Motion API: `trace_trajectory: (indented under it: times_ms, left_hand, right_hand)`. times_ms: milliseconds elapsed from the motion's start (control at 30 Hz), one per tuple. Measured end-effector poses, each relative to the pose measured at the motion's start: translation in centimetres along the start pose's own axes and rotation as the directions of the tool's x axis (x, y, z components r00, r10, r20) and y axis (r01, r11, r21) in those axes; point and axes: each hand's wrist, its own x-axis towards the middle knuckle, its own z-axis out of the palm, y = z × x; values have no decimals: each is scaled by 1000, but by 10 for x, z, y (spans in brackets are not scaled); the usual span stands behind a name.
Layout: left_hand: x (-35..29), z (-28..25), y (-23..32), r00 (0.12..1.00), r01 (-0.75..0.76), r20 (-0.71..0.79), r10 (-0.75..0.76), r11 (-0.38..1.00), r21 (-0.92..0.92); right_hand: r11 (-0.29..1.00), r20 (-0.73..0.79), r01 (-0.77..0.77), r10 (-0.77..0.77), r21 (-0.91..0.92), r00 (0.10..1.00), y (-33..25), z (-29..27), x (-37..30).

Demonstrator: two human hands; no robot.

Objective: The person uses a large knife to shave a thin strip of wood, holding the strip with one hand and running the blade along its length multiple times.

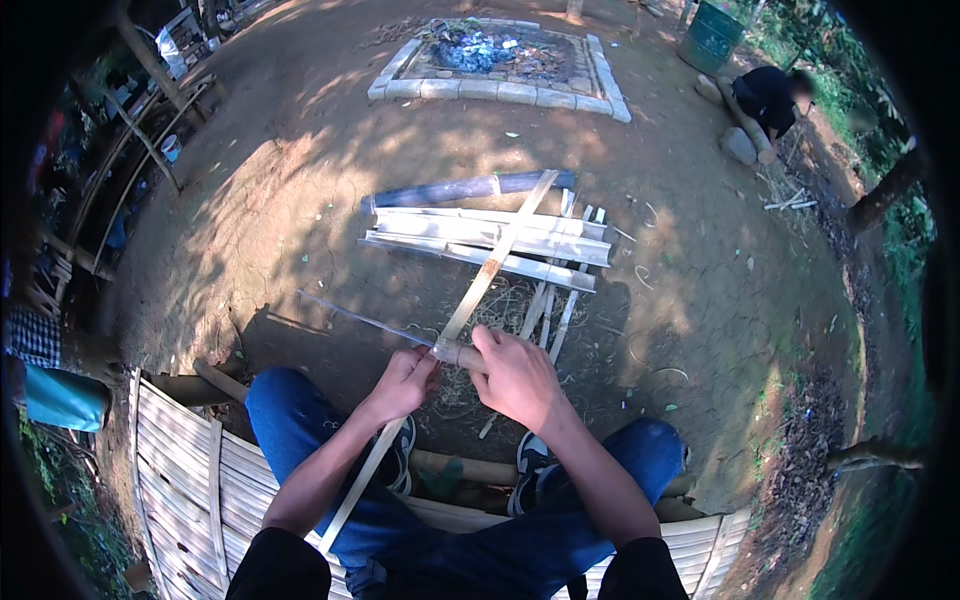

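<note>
A long, pale bamboo strip [492,265] slants from beside my left thigh up and away to the far right, across the split pieces on the ground. My left hand [405,385] is closed around its middle. In my right hand [520,378] is the thick, round handle of a knife [460,354], gripped with the thumb on top. Its thin blade points left and lies across the strip, just beyond my left fingers. Where the edge meets the bamboo is hard to make out.
Split bamboo halves [490,236], a dark bamboo pole [440,192] and thin shavings lie on the dirt ahead. Beyond is a brick-edged fire pit [500,90]. A person [768,100] crouches at far right near a green barrel [711,38]. I sit on a bamboo-slat platform [180,460].
</note>
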Motion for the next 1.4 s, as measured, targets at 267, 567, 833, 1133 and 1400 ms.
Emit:
trace_trajectory:
  times_ms: [267, 567, 833, 1133, 1400]
  left_hand:
    - [0, -11, 5, 997, -8, 67, 29, 955, -295]
    - [-8, -12, 9, 988, -47, 125, 92, 945, -324]
    - [-9, -4, 4, 990, -65, 108, 88, 978, -199]
    - [3, 4, -10, 999, 7, -53, -7, 1000, -6]
    - [13, -7, -18, 984, -131, -113, 135, 990, 44]
  right_hand:
    - [918, -306, 148, -30, 369, 951, 3, 50, -5]
    - [839, -249, 239, -129, 489, 960, 4, 50, -7]
    - [456, 286, -266, 26, 849, 958, -4, 22, -10]
    - [81, 453, -454, 31, 888, 891, 11, -3, -6]
    - [-365, 158, -142, 14, 920, 987, 14, -22, -24]
